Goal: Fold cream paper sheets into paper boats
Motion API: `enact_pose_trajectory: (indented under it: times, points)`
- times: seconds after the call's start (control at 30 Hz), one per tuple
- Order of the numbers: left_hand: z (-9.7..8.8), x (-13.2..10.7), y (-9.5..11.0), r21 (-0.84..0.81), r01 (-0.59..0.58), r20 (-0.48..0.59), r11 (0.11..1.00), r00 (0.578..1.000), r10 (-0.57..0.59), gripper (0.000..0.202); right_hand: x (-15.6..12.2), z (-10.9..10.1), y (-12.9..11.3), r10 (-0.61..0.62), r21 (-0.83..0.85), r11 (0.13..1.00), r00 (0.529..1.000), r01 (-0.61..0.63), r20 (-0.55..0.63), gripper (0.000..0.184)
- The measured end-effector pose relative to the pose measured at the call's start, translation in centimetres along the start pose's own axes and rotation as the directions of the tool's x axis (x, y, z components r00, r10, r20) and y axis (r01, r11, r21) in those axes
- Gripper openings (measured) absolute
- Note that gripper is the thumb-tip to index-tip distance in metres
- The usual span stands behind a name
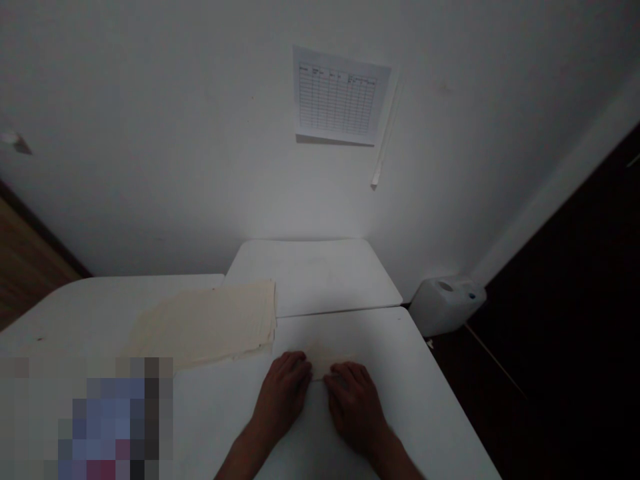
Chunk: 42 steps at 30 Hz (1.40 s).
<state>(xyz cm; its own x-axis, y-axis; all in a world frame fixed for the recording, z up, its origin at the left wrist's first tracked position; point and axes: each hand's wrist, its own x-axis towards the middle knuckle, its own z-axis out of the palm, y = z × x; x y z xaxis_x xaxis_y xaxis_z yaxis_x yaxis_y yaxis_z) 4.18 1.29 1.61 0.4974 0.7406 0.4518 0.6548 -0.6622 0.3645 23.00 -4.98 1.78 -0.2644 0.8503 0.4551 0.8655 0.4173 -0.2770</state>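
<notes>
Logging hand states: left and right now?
Left hand: curled at small sheet; grip can't be told.
Right hand: curled at its other side; grip unclear.

The small pale sheet (321, 368) was partly covered by the left hand (286, 385) and the right hand (355, 400); whether it was pinched or only pressed could not be told, since some fingertips were hidden. Both forearms (245, 453) were cut off by the near edge, as was the white table (425, 400). At the near left, part of the scene was masked by a pixelated patch (103, 430). The left end of the larger pale sheets (210, 320) was blurred into the tabletop. The print on the wall chart (340, 97) was too small to be read. The wooden panel (30, 260) was cut off at the left
</notes>
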Motion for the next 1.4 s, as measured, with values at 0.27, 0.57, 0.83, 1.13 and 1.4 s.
enact_pose_trajectory:
  times: [0.27,0.57,0.83,1.13,1.4]
  points:
    - [0.4,0.0,-0.1,0.018,0.006,-0.026,1.000,1.000,-0.005,0.022,-0.1,0.3,0.1,0.005,0.003,1.000,1.000,-0.006,0.009,0.028]
    - [0.3,-0.1,-0.1,0.033,0.001,-0.021,0.999,1.000,-0.001,0.022,-0.1,0.3,0.1,0.012,-0.004,1.000,1.000,-0.012,-0.003,0.029]
    - [0.4,0.1,0.0,0.033,0.009,-0.019,0.999,1.000,-0.009,0.016,-0.1,0.0,0.0,0.047,0.006,0.999,0.998,-0.048,0.035,0.035]
    - [0.5,0.1,0.1,0.042,0.036,-0.011,0.998,0.999,-0.036,0.014,-1.2,-1.2,1.4,0.145,-0.100,0.984,0.989,-0.145,-0.006,0.030]
    - [0.9,-0.1,-0.2,0.053,0.018,-0.056,0.998,0.998,-0.015,0.014,-2.5,-2.6,3.1,0.246,-0.181,0.952,0.969,-0.247,-0.026,0.026]
